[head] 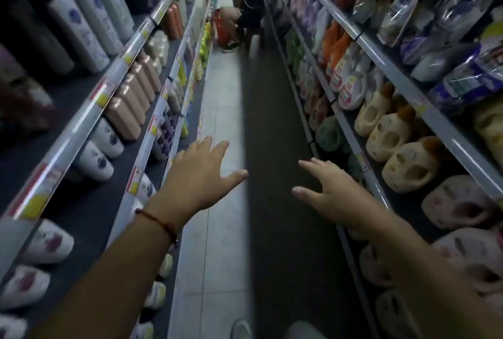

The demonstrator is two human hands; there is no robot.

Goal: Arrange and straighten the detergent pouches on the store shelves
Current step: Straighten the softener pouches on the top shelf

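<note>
Both hands out over the aisle floor (226,109): left hand (196,175) fingers spread, holding nothing; right hand (334,189) fingers apart too, just beside the shelf of cream jugs (392,134).

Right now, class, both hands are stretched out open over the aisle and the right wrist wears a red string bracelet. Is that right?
Not quite. The head view shows the red string bracelet on the left wrist, not the right. Both the left hand and right hand are indeed open over the aisle.
</note>
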